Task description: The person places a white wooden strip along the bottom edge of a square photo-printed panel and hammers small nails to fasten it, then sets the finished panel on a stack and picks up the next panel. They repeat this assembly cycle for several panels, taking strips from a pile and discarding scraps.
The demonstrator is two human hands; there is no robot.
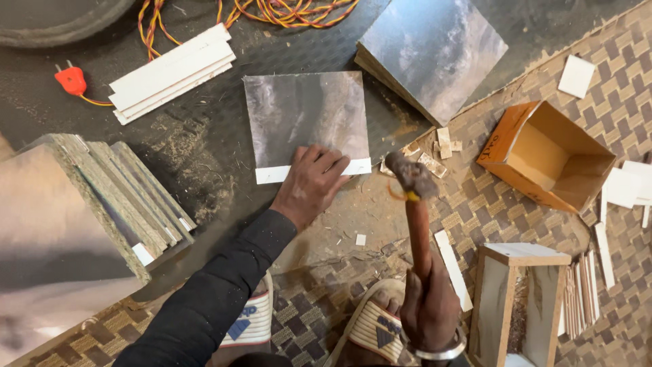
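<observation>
My left hand [314, 182] presses flat on the near edge of a square grey marbled laminate board [304, 119], fingers over a white strip [272, 175] along that edge. My right hand [429, 309] grips the wooden handle of a hammer [415, 204]; its rusty head is raised just right of the board's near corner. A metal bangle sits on that wrist.
A stack of similar boards [435, 54] lies behind. White strips [173, 71] and an orange plug [71, 80] with twisted wire at far left. Leaning boards [102, 197] at left. Open cardboard box [550, 156] and a small wooden frame box [519, 302] at right. Sandalled feet below.
</observation>
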